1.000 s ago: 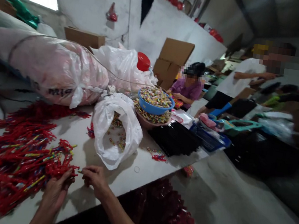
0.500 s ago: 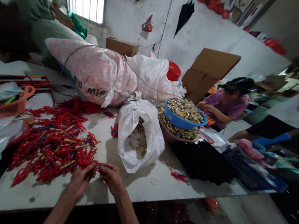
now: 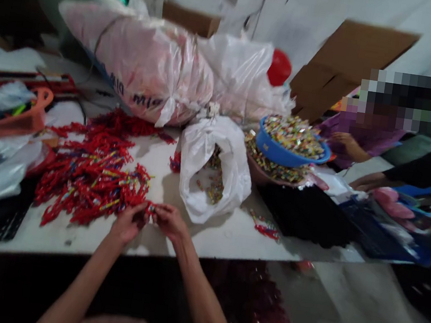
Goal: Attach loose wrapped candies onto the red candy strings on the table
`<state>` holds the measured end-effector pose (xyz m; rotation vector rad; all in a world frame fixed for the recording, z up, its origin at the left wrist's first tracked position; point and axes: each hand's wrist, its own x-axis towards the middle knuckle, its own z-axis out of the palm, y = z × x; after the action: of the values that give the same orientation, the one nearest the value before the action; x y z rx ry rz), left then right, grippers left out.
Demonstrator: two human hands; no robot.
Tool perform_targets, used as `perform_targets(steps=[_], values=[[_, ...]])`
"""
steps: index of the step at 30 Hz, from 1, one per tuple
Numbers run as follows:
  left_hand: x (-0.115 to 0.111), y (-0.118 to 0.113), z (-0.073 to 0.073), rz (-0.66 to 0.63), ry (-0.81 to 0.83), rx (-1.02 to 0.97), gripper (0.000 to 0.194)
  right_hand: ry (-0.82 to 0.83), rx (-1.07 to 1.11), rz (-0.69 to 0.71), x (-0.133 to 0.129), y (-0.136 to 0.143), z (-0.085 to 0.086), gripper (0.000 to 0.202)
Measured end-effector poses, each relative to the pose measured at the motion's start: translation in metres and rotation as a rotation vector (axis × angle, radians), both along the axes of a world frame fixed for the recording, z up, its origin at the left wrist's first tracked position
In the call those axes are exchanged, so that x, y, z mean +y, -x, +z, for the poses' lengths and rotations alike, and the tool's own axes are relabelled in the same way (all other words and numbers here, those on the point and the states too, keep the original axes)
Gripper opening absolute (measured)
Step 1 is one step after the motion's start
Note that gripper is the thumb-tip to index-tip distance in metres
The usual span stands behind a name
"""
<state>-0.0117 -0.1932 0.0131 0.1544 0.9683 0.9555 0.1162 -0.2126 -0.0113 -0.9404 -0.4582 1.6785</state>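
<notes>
1. Low in the middle of the frame, the left hand [image 3: 129, 222] and the right hand [image 3: 169, 222] are meeting fingertip to fingertip over a small red piece [image 3: 150, 208], both sets of fingers closing on it in a pinch; blur is hiding just how tightly.
2. That piece is sitting at the right edge of the red pile [image 3: 93, 176], which is spreading across the white table [image 3: 224, 237] toward the left of the frame, with flecks of yellow and blue showing through it.
3. Just above and right of the hands, a white plastic bag [image 3: 214, 167] is lying open, with small coloured bits showing inside.
4. Further right, a blue bowl [image 3: 281, 152] is brimming with coloured pieces, resting on a second filled basin.
5. Across the upper middle, a large pink sack [image 3: 141, 65] is lying on its side.
6. At the upper right, another person in a purple top [image 3: 358, 139] is sitting beside the bowl, in front of a cardboard sheet [image 3: 346, 57].
7. At the left edge, an orange basket [image 3: 20, 121] is resting near clear plastic.
</notes>
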Motion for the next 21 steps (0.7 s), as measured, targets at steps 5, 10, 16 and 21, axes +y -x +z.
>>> perform_targets(steps=[5,10,16,21], values=[[0.003,0.008,0.002,-0.078,0.01,-0.01,0.011,0.068,0.032,-0.003,0.0,0.005,0.003,0.032],[-0.005,0.011,0.0,-0.102,-0.082,0.029,0.016,0.043,-0.079,0.038,-0.008,0.005,0.008,0.028],[-0.008,0.004,-0.009,0.066,-0.365,0.339,0.029,-0.036,-0.378,-0.142,-0.011,0.023,0.015,0.031],[0.018,0.036,-0.007,0.22,-0.462,0.807,0.043,-0.155,-0.6,-0.032,0.009,0.021,0.024,0.036]])
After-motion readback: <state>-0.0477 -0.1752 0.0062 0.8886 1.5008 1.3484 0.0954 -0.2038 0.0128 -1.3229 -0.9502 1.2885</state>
